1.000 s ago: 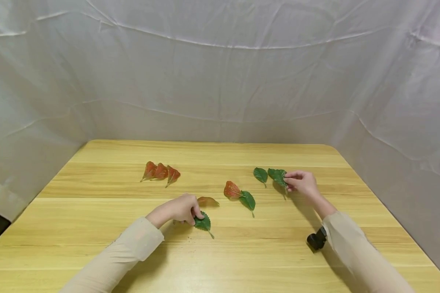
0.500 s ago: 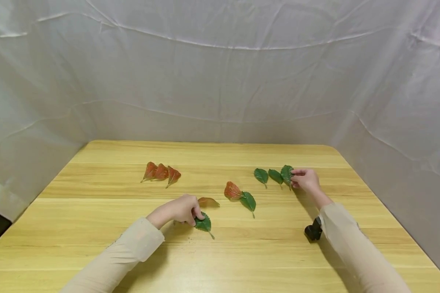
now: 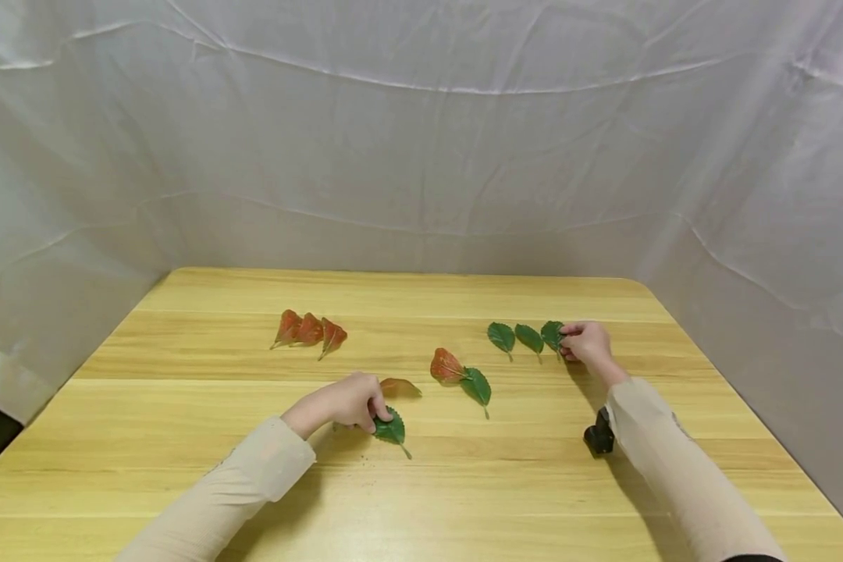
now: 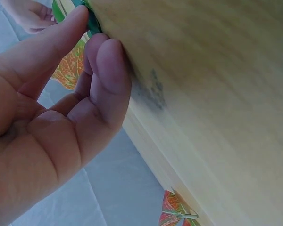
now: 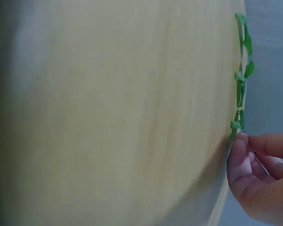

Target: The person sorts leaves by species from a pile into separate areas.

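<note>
Near the table's middle my left hand [image 3: 346,400] pinches a green leaf [image 3: 392,429] by its edge, its stem pointing toward me; the left wrist view shows thumb and fingertips meeting on it. At the back right, my right hand [image 3: 588,345] pinches the side of another green leaf [image 3: 551,334], which is at the table surface. It forms the right end of a row with two more, a middle green leaf [image 3: 530,337] and a left green leaf [image 3: 501,336]. Just beyond my left hand lies a brownish-red leaf [image 3: 399,387].
Three overlapping red leaves [image 3: 309,329] lie at the back left. Between the hands, a red leaf [image 3: 446,365] touches a green leaf [image 3: 476,385]. A black device [image 3: 599,434] sits at my right sleeve. Grey cloth [image 3: 421,156] hangs behind the wooden table [image 3: 464,499].
My right hand has moved right with its leaf, away from the middle green leaf, and lowered it into line at the row's right end. My left hand has stayed still.
</note>
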The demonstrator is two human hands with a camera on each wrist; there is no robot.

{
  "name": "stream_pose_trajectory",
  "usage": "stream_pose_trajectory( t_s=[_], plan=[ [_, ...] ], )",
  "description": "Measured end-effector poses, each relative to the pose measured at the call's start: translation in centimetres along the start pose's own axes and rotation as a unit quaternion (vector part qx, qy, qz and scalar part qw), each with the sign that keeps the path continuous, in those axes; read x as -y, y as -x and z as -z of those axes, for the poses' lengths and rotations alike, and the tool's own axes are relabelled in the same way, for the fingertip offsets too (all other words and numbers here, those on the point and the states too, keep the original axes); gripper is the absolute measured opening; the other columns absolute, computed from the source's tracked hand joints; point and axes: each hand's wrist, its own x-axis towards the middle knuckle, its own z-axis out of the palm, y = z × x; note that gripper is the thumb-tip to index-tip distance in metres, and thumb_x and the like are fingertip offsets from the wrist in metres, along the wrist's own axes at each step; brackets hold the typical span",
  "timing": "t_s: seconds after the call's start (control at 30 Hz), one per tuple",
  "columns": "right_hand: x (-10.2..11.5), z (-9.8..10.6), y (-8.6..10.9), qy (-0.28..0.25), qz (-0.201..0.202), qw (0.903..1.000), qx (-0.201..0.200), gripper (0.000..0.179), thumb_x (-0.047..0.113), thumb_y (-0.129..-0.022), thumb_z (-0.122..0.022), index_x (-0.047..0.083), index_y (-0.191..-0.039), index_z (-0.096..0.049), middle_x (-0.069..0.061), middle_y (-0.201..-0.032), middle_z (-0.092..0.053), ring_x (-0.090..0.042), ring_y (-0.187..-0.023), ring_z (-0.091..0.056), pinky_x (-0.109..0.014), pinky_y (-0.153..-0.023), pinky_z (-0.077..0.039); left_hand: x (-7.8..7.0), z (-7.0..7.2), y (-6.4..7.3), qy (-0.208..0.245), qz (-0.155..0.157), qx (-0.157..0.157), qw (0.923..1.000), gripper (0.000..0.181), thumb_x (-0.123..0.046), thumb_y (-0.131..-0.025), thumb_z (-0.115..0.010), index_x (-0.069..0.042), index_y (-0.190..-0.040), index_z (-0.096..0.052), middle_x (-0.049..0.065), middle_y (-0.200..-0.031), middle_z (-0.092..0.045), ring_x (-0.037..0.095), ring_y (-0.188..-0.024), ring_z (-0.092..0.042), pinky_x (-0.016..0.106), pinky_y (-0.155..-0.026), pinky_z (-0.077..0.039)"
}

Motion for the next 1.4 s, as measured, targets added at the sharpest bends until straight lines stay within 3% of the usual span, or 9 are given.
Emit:
stream_pose_trajectory(
  t_s=[0.4, 0.67, 0.87, 1.07, 1.4],
  plan=[
    [0.3, 0.1, 0.1, 0.052, 0.006, 0.9986, -0.009, 0.032, 0.0, -0.084, -0.053, -0.016, -0.112, -0.051, -0.02, -0.09, -0.058, -0.012, -0.058, -0.055, -0.025, -0.053, -0.049, -0.2, 0.1, 0.1, 0.004, -0.006, 0.0, 1.0, 0.021, 0.013, -0.069, -0.068, 0.004, -0.088, -0.07, 0.012, -0.08, -0.067, 0.011, -0.042, -0.047, 0.018, -0.04, -0.04],
    [0.8, 0.0, 0.8, 0.09, 0.038, 0.9949, -0.026, 0.027, 0.002, -0.084, -0.056, -0.013, -0.106, -0.055, -0.021, -0.09, -0.06, -0.023, -0.064, -0.058, -0.03, -0.054, -0.051, -0.2, 0.1, 0.2, 0.004, -0.006, 0.0, 1.0, 0.021, 0.013, -0.069, -0.068, 0.004, -0.087, -0.07, 0.012, -0.082, -0.067, 0.012, -0.042, -0.049, 0.019, -0.04, -0.041],
    [1.4, -0.5, 1.6, 0.085, 0.055, 0.9948, -0.013, 0.023, 0.0, -0.083, -0.057, -0.013, -0.102, -0.056, -0.022, -0.091, -0.059, -0.027, -0.069, -0.059, -0.032, -0.057, -0.052, -0.2, 0.0, 0.2, 0.001, -0.008, -0.002, 1.0, 0.02, 0.013, -0.069, -0.068, 0.004, -0.087, -0.07, 0.013, -0.083, -0.066, 0.015, -0.045, -0.053, 0.02, -0.043, -0.044],
    [1.8, -1.0, 2.4, 0.075, 0.07, 0.9947, 0.009, 0.021, 0.0, -0.083, -0.057, -0.013, -0.1, -0.057, -0.023, -0.087, -0.06, -0.022, -0.058, -0.058, -0.031, -0.053, -0.051, -0.2, 0.0, 0.1, 0.003, -0.004, -0.002, 1.0, 0.02, 0.013, -0.069, -0.068, 0.004, -0.087, -0.07, 0.013, -0.084, -0.066, 0.015, -0.047, -0.054, 0.021, -0.043, -0.045],
    [2.4, -2.0, 3.4, 0.074, 0.094, 0.9915, 0.052, 0.02, -0.001, -0.082, -0.059, -0.014, -0.098, -0.058, -0.019, -0.081, -0.062, -0.025, -0.056, -0.059, -0.033, -0.053, -0.051, -0.1, 0.0, 0.1, 0.002, 0.003, -0.002, 1.0, 0.021, 0.012, -0.069, -0.068, 0.002, -0.088, -0.07, 0.01, -0.08, -0.067, 0.011, -0.041, -0.047, 0.019, -0.04, -0.041]
  ],
)
